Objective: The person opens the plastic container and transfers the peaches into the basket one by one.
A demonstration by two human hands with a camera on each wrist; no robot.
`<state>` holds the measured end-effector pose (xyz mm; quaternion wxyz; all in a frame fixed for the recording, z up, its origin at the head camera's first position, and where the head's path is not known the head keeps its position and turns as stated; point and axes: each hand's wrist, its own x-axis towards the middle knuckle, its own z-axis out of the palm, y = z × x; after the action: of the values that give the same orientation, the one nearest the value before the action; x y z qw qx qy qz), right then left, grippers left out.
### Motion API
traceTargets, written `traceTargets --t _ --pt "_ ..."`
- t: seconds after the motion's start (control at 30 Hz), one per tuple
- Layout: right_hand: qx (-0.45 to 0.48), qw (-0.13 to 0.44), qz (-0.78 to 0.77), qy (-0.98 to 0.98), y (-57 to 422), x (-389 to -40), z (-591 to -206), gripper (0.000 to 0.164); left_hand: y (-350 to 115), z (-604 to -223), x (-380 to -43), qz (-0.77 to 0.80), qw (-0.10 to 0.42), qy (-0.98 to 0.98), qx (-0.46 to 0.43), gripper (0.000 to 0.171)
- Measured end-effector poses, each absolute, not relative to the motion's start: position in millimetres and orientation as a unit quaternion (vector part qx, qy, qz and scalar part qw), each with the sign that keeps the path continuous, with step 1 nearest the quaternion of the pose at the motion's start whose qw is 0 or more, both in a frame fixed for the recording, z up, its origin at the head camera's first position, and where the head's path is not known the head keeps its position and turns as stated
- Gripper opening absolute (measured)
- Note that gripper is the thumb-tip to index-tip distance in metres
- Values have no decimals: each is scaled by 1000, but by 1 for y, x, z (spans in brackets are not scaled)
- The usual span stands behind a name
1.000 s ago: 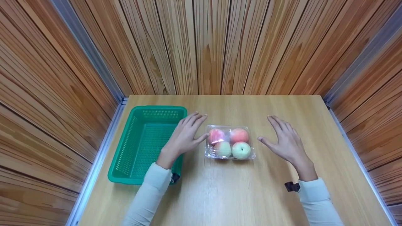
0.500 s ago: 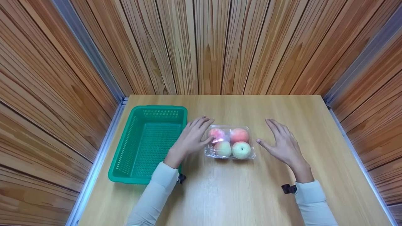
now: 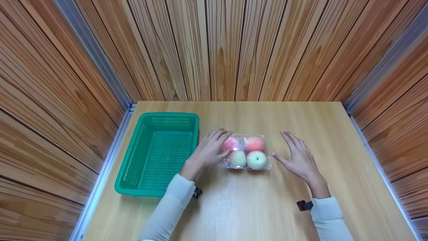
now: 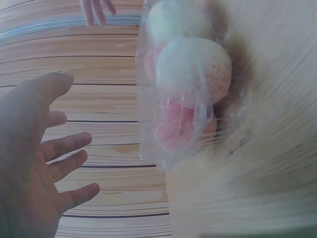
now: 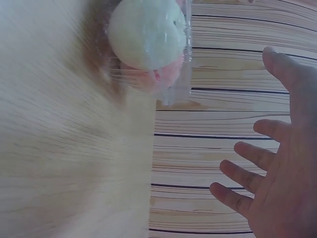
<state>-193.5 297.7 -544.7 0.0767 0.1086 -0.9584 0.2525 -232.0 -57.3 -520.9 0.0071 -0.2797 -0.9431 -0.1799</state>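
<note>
Clear rect. plastic box (image 3: 244, 152) w/ 4 round red-&-pale-green fruits (image 3: 256, 160) sits on light-brown wood-look table (image 3: 247, 207), R of green plastic basket (image 3: 173, 114). L hand (image 3: 208, 148) & R hand (image 3: 298, 160) flank it, fingers spread, neither gripping. Prob. fairly light; thin slick walls likely flex, fruits may bruise. Best hold: both short sides, low, gently. No brand/label/writing legible.

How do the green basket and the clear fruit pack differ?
The green basket is larger; the clear fruit pack is smaller. The basket is coloured and pierced with slots; the pack is see-through. The basket shows its bare floor; the pack holds four round fruits. Both rest on the table.
</note>
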Motion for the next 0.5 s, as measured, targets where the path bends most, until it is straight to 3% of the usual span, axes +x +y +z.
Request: traceTargets --t 0.5 --pt "96 51 282 -953 290 -188 -567 91 -43 -539 -230 -188 -4 -929 -317 64"
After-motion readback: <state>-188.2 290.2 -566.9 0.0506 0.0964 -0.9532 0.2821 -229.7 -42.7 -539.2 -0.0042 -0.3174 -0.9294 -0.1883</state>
